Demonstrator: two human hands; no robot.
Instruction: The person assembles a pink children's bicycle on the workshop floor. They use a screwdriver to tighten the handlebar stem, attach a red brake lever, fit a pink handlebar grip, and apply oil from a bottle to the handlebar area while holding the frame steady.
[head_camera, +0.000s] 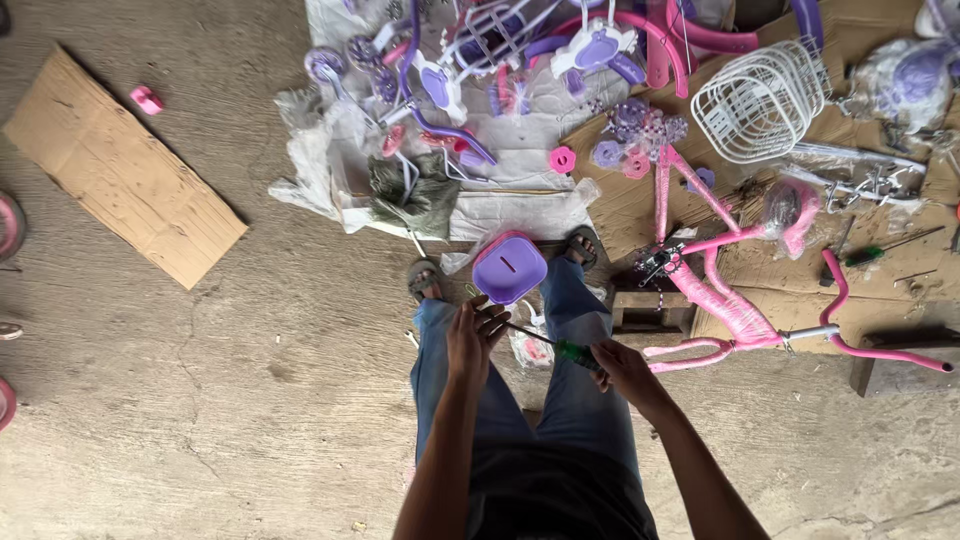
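Both hands (545, 348) grip a green-handled screwdriver (572, 352) over cracked concrete floor (250, 400).

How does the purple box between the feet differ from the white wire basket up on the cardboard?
The purple box has solid plastic walls; the white wire basket is open mesh you can see through. The box sits on the concrete floor between the person's feet, just ahead of the left hand; the basket lies tipped on its side on cardboard among bike parts, far from both hands. The basket looks larger. Both are squarish containers with rounded corners.
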